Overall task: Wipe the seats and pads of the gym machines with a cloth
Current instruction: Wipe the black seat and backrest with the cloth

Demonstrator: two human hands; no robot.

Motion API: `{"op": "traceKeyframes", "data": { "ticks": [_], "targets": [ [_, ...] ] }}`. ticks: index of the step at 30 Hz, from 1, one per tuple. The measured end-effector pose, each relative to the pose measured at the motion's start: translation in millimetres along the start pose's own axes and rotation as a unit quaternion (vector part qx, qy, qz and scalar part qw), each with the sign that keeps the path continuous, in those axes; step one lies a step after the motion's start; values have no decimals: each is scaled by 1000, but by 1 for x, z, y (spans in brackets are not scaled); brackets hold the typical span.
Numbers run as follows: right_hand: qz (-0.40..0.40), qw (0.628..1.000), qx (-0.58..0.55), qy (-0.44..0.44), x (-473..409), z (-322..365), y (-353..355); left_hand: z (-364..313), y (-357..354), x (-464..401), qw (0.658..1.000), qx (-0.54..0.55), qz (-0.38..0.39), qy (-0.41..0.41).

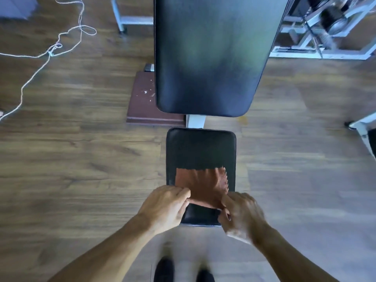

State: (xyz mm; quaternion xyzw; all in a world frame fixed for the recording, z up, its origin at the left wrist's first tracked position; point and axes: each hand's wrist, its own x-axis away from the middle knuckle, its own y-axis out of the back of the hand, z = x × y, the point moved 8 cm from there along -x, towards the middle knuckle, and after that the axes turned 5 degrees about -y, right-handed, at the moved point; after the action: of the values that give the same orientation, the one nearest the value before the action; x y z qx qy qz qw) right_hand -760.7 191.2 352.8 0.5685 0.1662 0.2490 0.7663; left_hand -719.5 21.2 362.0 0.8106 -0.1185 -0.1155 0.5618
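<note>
Both hands hold the near edge of a rust-brown cloth (201, 186): the left hand (165, 208), low and just left of centre in the frame, pinches the cloth's left corner with curled fingers, and the right hand (242, 215), blurred, low and just right of centre, grips the right corner with fingers curled round it. The cloth lies spread flat over the near half of a small black seat pad (200, 149) in the lower middle of the frame, its far edge ragged and its right edge frayed. Beyond the seat, across a short gap where a white frame post (196, 121) shows, a long black back pad (213, 58) fills the upper middle; its surface has a dull sheen. The floor (81, 149) is brown wood-look planking. A dark red block (142, 102) sits on the floor left of the back pad, partly under it. A thin white cord (50, 50) loops across the upper left. White metal framework with weights (329, 23) stands at the upper right. Dark shoes (164, 270) show at the bottom edge.
</note>
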Motion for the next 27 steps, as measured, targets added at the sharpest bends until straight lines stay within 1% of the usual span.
{"op": "traceKeyframes", "data": {
  "ticks": [1,3,5,7,9,12,14,15,16,18,20,22,24,25,27],
  "targets": [
    [9,1000,-14,11,0,3,8,-2,6,1,1000,6,9,-11],
    [-5,999,-30,40,-5,8,29,-4,21,-1,999,21,15,-26],
    [-22,997,-40,55,-18,8,49,0,42,-12,999,35,-4,-18],
    [-37,998,-20,44,-35,5,60,8,55,-27,999,27,-16,8],
    [-33,999,26,14,-52,-4,56,24,49,-41,997,29,-2,67],
    [25,992,107,-67,-84,-25,27,54,19,-61,986,11,20,168],
    [33,985,117,-119,-96,-35,9,72,1,-68,976,-14,11,219],
    [28,983,118,-140,-98,-39,1,76,-8,-71,974,-23,-2,226],
    [26,980,114,-159,-97,-42,-8,76,-16,-72,975,-29,-16,220],
    [15,982,74,-174,-88,-35,-24,65,-31,-67,984,-49,-26,167],
    [-1,988,49,-149,-71,-16,-40,48,-50,-57,992,-78,21,100],
    [17,992,36,-122,-57,-1,-59,47,-68,-44,989,-90,71,95],
    [38,992,37,-114,-52,-2,-75,56,-79,-36,985,-77,96,117],
    [44,992,40,-111,-53,-7,-80,59,-84,-33,984,-72,105,123],
    [49,994,48,-89,-57,-18,-81,61,-84,-33,985,-82,95,116]
  ]
}}
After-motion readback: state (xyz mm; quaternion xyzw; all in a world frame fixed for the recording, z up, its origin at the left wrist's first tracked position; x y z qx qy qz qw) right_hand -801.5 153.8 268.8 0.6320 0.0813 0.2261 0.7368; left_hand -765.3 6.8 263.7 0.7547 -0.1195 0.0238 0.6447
